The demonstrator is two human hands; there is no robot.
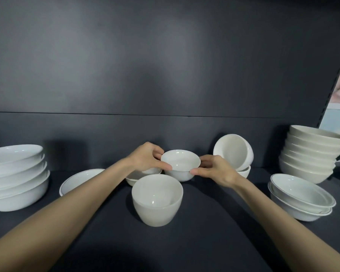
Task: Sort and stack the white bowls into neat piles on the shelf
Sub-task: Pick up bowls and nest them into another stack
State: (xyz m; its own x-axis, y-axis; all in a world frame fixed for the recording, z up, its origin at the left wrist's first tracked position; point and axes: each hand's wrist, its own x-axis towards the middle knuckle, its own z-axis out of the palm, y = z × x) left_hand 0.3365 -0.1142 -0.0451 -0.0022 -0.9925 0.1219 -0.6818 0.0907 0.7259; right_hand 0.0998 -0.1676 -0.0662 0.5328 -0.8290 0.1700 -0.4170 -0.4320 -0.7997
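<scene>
A small white bowl (pixel 180 163) sits upright at the middle of the dark shelf (pixel 214 222), held from both sides. My left hand (pixel 147 158) pinches its left rim and my right hand (pixel 216 170) pinches its right rim. In front of it stands a deep white cup-shaped bowl (pixel 157 199). Behind my left hand lie shallow bowls (pixel 134 178), partly hidden. To the right, a deep bowl (pixel 234 152) is tipped on its side on top of another bowl (pixel 244 171).
A pile of wide bowls (pixel 16 179) stands at the left, with a single rimmed shallow bowl (pixel 77 181) beside it. At the right are a tall stack of bowls (pixel 310 154) and a low pile of rimmed bowls (pixel 300 197). A dark back wall closes the shelf.
</scene>
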